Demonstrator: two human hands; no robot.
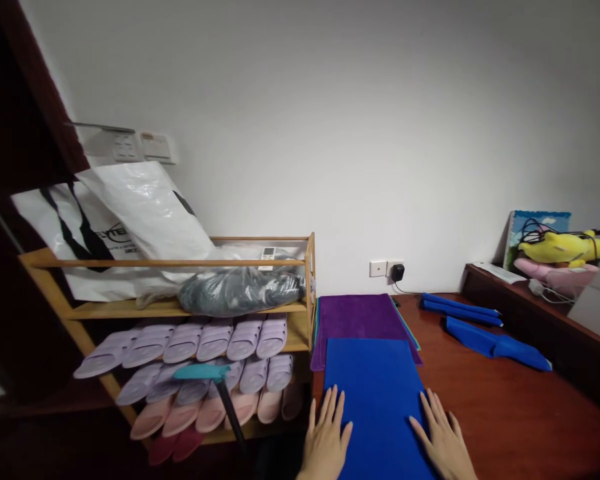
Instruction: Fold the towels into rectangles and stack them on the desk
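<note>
1 brown tabletop, blue cloth flat on it, overlapping purple cloth at far end, folded blue cloths to the right, left hand at left edge, right hand at right edge, fingers slightly spread.

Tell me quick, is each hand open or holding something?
Left hand: open, palm down at the left edge of the blue rectangular cloth, gripping nothing.
Right hand: open, palm down at its right edge, gripping nothing.
</note>
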